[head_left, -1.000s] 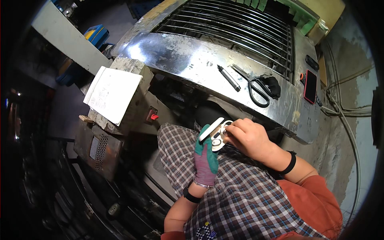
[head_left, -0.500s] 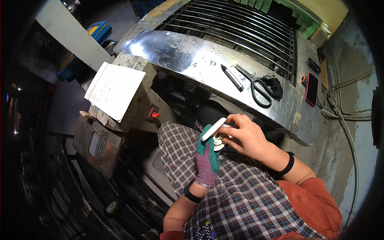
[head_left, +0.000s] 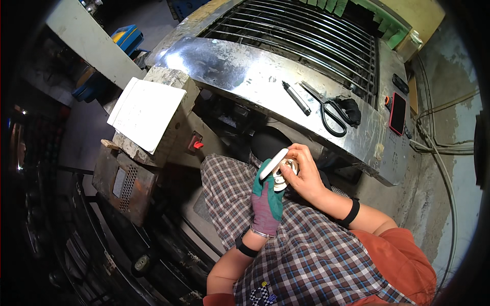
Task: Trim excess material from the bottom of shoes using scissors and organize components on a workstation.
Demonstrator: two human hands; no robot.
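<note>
right hand (head_left: 306, 176) has shifted left versus half a second ago, its fingers now clamped round the right side of the white part (head_left: 274, 163); gloved left hand (head_left: 266, 199) about unchanged, fingers clamped on its left side; part held above the plaid apron (head_left: 311, 250); smooth pale slab outside, rounded shapes with dark spots inside

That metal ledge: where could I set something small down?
The metal ledge is scuffed but bare between the notebook and the marker. A narrower free patch lies between the black bundle and the red-edged phone. It is crowded where the marker, scissors and black bundle lie close together.
</note>
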